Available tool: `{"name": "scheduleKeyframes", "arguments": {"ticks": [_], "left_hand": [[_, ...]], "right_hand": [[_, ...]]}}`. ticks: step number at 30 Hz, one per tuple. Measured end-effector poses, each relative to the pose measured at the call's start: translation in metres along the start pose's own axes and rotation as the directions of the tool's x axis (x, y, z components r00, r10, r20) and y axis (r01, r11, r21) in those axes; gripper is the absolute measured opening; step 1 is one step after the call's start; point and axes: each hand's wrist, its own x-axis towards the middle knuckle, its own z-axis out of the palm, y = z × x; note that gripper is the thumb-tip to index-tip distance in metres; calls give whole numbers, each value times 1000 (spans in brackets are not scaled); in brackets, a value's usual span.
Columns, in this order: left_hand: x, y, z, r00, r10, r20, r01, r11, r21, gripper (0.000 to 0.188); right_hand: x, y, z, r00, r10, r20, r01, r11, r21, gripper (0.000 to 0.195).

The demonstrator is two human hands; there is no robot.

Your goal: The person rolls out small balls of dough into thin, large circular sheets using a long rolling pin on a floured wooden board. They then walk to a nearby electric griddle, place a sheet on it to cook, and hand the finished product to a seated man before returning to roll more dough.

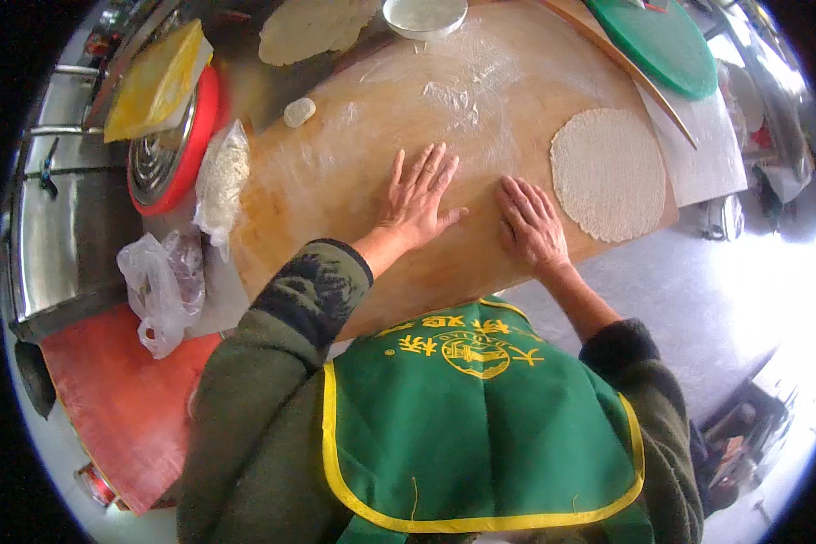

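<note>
My left hand (pixel 421 197) rests palm down near the middle of a wooden board (pixel 353 197), fingers spread. Nearer the board's front edge, my right hand (pixel 532 221) lies palm down, its fingers close together; whether anything is under it cannot be seen. To its right lies a thin round sheet of rolled dough (pixel 610 175). A small lump of dough (pixel 299 112) sits at the board's upper left. White flour (pixel 459 102) is smeared beyond my hands, and a white bowl (pixel 425 17) stands at the far edge.
A bag of flour-like crumbs (pixel 222 180), a red-rimmed round metal lid or pan (pixel 173 153) and a yellow container (pixel 155 81) are on the left. More flat dough (pixel 313 30) lies beyond the board. A thin wooden rolling pin (pixel 642 81) and a green round lid (pixel 666 44) are upper right.
</note>
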Motion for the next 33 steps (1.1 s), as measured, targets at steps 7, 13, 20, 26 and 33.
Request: {"name": "scheduleKeyframes", "arguments": {"ticks": [7, 13, 20, 26, 33], "left_hand": [[-3, -2, 3, 1000, 11, -16, -12, 997, -76, 73], [3, -8, 3, 996, 74, -55, -77, 996, -54, 70], [9, -14, -6, 1000, 19, 23, -17, 997, -75, 81], [32, -16, -79, 896, -204, 395, 242, -522, -818, 87], [-7, 14, -73, 883, -81, 463, 237, -774, -587, 94]], "right_hand": [[4, -7, -7, 994, 38, 99, -43, 998, 46, 53], [2, -4, -7, 996, 0, 94, 0, 1000, -1, 54], [5, -4, -8, 1000, -4, -16, 4, 1000, 6, 47], [-1, -5, -7, 996, -13, -93, 15, 1000, 22, 44], [37, -67, -7, 911, 405, 80, -353, 665, 658, 47]]}}
